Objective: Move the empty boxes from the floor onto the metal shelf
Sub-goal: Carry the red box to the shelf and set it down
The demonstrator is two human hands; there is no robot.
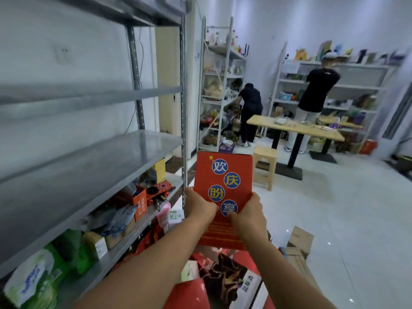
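Room: storeroom with a pale tiled floor (347, 215); metal shelf (89, 166) on the left, its middle tier bare.
Box: red box (225, 175) held in the air, just right of the shelf's front post.
Grip: left hand (199, 205) and right hand (250, 209) both clamped on its lower sides.
Risk: swinging left, it could clip the post; set too near the edge, it could tip off.
Count: two hands, one held box, at least two more below.

red box (223, 192) w/ 欢 庆 盼 享 in blue circles, white box (248, 286) approx 蓝莓酒
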